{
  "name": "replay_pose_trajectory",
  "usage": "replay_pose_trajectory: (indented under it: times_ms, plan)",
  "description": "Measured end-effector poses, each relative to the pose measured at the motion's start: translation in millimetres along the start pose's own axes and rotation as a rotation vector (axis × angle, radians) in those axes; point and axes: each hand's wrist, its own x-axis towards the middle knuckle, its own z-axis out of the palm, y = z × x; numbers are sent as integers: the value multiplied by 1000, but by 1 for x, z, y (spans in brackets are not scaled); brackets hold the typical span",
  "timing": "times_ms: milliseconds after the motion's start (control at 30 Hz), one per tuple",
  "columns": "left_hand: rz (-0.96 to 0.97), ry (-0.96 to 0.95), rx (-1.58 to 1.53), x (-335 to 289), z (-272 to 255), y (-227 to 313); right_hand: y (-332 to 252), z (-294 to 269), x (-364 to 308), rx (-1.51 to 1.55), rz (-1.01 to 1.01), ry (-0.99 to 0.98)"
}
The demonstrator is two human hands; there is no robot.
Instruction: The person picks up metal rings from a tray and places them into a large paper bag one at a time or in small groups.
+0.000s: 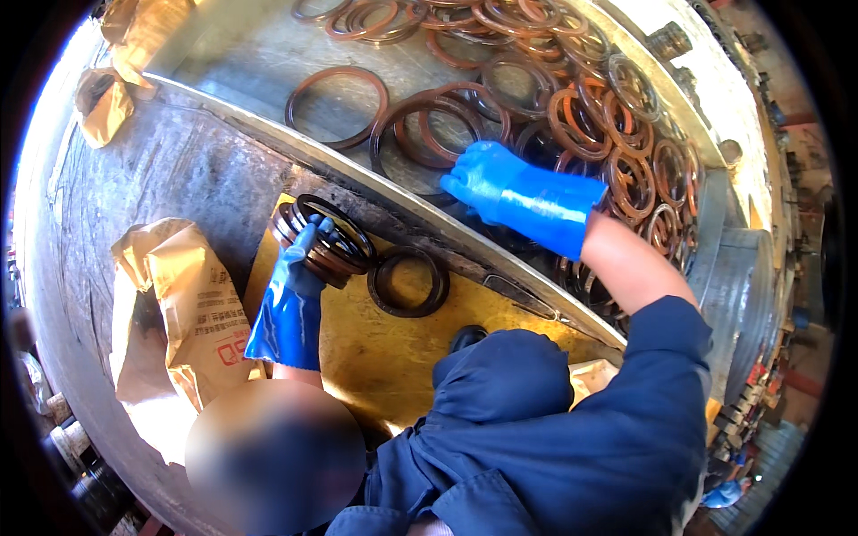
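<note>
My left hand, in a blue rubber glove, is closed around a bundle of dark brown and black rubber seal rings above a yellow surface. Beside the bundle a thick, dark stack of rings lies flat. My right hand, gloved the same way, reaches over the metal divider into the tray. Its fingers are curled at the edge of a large dark brown seal ring. The fingertips are partly hidden by the glove itself.
The metal tray holds many loose brown rings, piled thickest at the far right. A raised metal edge runs diagonally between my hands. To the left stand an open brown paper sack and a crumpled paper piece.
</note>
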Motion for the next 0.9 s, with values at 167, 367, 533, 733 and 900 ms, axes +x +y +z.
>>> replay_pose_trajectory:
  times_ms: [167,367,533,733,900]
  plan:
    - [20,-44,-28,2,-15,7,-4,7,24,72,214,-206]
    - [67,71,5,-5,-4,5,-7,-52,50,144,478,-63]
    - [76,162,66,-12,14,10,16,-51,121,105,426,218]
    - [41,167,93,-16,26,15,17,-17,190,-96,189,-5]
    - [79,40,129,-7,13,4,10,-29,207,-54,253,-133]
